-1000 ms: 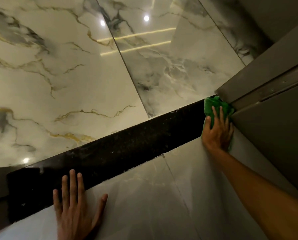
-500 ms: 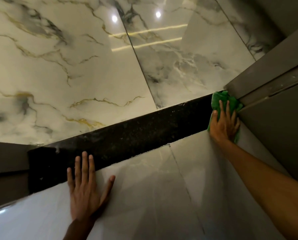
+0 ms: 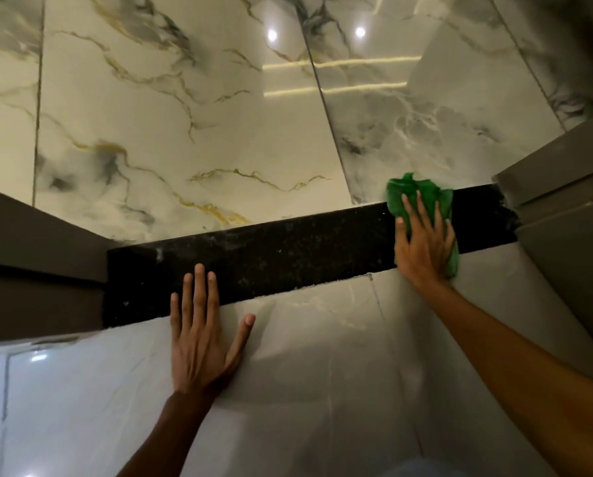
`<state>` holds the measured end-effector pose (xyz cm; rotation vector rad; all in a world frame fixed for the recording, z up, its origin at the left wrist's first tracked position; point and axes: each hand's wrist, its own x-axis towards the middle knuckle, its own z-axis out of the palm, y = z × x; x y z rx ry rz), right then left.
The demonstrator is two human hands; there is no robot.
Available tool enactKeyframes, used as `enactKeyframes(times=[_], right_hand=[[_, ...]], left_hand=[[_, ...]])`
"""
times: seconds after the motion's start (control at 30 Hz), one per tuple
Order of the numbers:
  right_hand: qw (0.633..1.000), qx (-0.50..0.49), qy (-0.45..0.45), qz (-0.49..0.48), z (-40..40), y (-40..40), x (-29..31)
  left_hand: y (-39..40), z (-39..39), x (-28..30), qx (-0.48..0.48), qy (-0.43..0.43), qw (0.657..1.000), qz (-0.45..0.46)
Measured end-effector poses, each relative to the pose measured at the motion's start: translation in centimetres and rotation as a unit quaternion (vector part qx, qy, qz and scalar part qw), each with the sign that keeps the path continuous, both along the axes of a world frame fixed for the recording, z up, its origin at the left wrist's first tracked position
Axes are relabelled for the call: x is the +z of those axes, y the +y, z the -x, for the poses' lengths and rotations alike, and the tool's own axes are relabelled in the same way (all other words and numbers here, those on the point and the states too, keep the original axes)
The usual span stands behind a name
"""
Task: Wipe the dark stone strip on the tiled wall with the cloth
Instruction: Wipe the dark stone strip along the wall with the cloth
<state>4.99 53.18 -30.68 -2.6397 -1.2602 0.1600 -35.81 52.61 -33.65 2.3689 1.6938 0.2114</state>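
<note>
A dark speckled stone strip runs across the glossy marble-tiled wall, rising from lower left to upper right. My right hand presses a crumpled green cloth flat against the strip, a short way left of its right end. The cloth sticks out above my fingers and beside my palm. My left hand lies flat with fingers spread on the pale tile below the strip, its fingertips reaching onto the strip's lower edge. White dusty specks show along the strip's middle and left parts.
A grey-brown frame meets the strip's right end, and a similar dark panel borders its left end. Marble tiles with gold veins fill the wall above, with ceiling lights reflected in them.
My right hand has slid the green cloth leftward along the strip, away from the frame at its right end. The view has shifted, showing the strip's left end. My left hand stays flat on the tile.
</note>
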Motion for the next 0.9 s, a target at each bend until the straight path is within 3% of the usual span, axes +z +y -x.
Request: enactKeyframes(times=[0.33,0.7,0.9], right_hand=[[0.983,0.181,-0.006,-0.020,11.8,2.6,-0.3],[0.940,0.338,0.012,-0.047,25.7,4.7,-1.8],[0.905,0.421,0.016,-0.059,29.4,5.3,-2.0]], left_hand=[[0.1,5.0,-0.1,0.043,-0.009,0.999,-0.001],[-0.5,9.1,0.2,0.106,-0.018,0.994,0.013],[-0.5,9.8,0.7,0.115,-0.039,0.992,0.039]])
